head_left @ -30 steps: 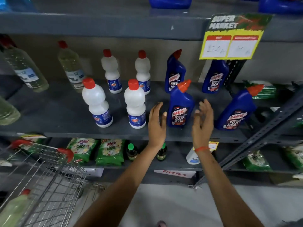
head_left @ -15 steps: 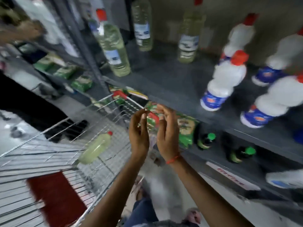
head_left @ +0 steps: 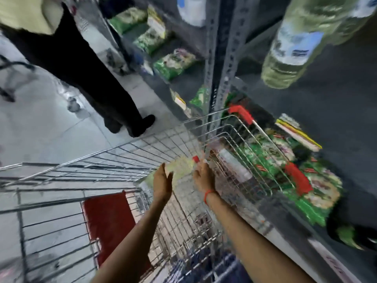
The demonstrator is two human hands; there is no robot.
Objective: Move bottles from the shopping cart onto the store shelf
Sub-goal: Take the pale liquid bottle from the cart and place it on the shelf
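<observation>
A pale yellow-green bottle (head_left: 180, 167) with a red cap lies on its side inside the wire shopping cart (head_left: 114, 158). My left hand (head_left: 162, 183) is at its left side and my right hand (head_left: 203, 176) at its right side, near the cap. Both hands have their fingers spread, close to or just touching the bottle; the blur hides any grip. A large bottle of the same pale liquid (head_left: 295, 43) stands on the grey store shelf (head_left: 326, 111) at the upper right.
Another person's dark-trousered legs (head_left: 98, 82) stand on the pale floor at the upper left, beside the cart. A perforated shelf upright (head_left: 216, 64) rises behind the cart's red-tipped corner (head_left: 240, 114). Green packets (head_left: 310, 188) fill the lower shelves. A red panel (head_left: 110, 221) lies in the cart.
My view has swung from the shelf down to the cart. Both hands dropped from the shelf's blue bottle into the cart and now flank the lying pale bottle.
</observation>
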